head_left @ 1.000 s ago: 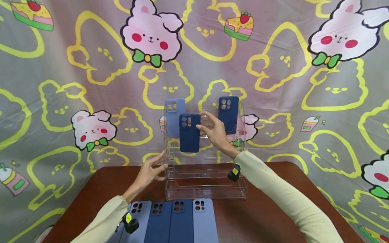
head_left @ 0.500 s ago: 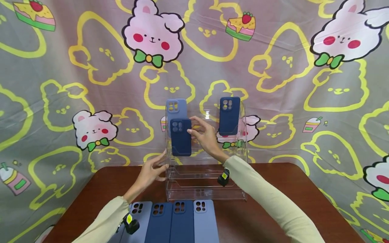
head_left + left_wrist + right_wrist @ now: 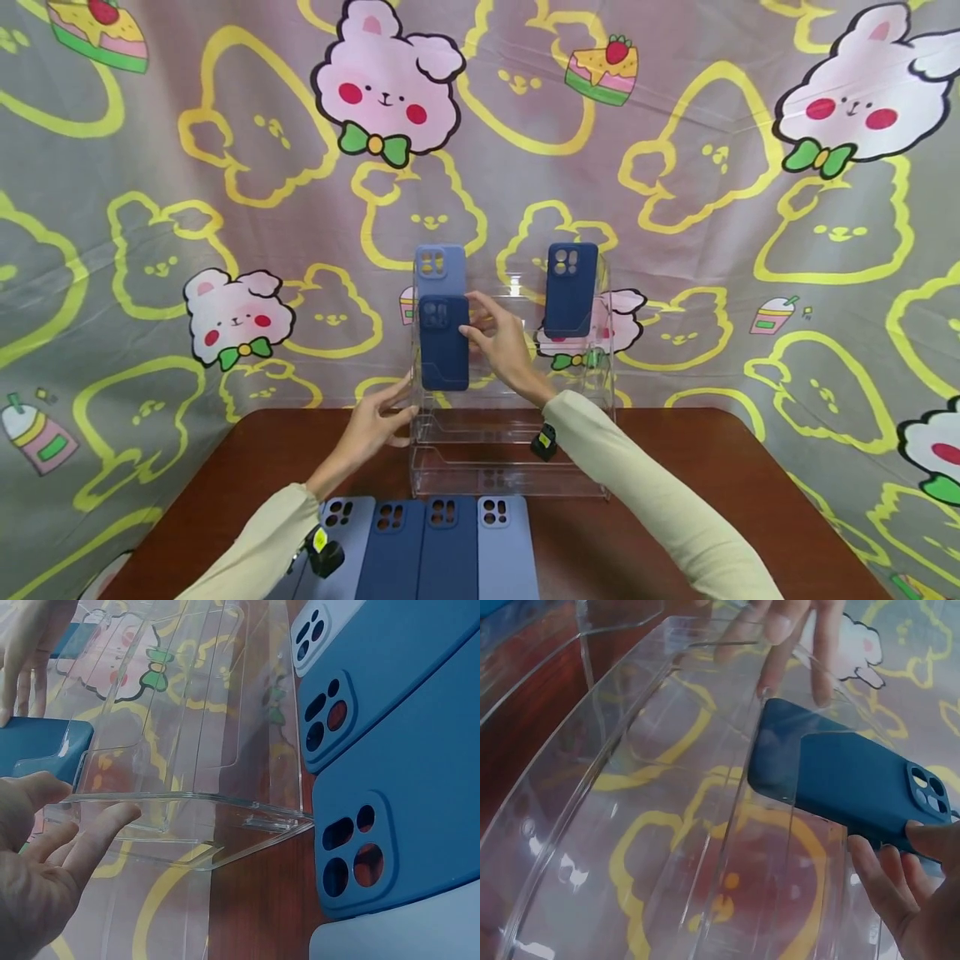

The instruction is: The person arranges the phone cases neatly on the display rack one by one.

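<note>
My right hand (image 3: 504, 348) pinches a dark blue phone case (image 3: 444, 354) by its right edge, thumb in front. The case stands upright at the left of a clear acrylic display rack (image 3: 517, 481), and in the right wrist view its lower end sits behind a transparent tier lip. My left hand (image 3: 372, 423) rests its extended fingers at the rack's left side; the left wrist view shows the fingertips (image 3: 127, 815) right at the side panel. Above and behind the held case a light blue phone case (image 3: 453, 271) stands on the top tier. Another dark blue phone case (image 3: 572, 292) stands at the top right.
Several phone cases lie side by side on the brown table (image 3: 637, 517) in front of the rack, among them a light blue one (image 3: 508, 554) and a dark blue one (image 3: 450, 558). A cartoon-print curtain (image 3: 675, 125) hangs right behind the table.
My right hand has moved left and down with the dark blue case, bringing it below the light blue one and into the tier. My left hand has stayed at the rack's side.
</note>
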A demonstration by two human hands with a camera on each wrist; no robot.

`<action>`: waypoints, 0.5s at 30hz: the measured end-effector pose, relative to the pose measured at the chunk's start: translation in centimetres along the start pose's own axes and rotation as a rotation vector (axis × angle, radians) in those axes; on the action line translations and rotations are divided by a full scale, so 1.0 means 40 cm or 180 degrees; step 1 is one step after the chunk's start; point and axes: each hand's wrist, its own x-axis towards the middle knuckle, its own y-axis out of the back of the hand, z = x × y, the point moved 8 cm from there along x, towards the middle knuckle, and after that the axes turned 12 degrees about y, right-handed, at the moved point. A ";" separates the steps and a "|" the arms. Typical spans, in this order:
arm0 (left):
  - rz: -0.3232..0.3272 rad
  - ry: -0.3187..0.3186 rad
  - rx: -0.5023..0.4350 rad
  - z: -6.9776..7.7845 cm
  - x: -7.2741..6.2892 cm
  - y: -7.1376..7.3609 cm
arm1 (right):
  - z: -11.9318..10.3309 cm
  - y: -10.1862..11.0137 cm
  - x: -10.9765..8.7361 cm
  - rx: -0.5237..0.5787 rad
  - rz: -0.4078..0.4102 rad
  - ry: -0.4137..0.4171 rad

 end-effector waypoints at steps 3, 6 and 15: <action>0.0009 -0.0037 -0.0015 0.001 0.001 -0.001 | 0.001 0.000 -0.001 -0.0199 -0.0019 0.0069; -0.0005 -0.0058 -0.0011 0.002 -0.001 -0.005 | -0.009 0.004 -0.007 -0.0486 -0.0027 0.0219; -0.0007 -0.0017 -0.0027 -0.004 -0.001 -0.003 | -0.024 0.010 -0.043 -0.0706 -0.0142 0.0460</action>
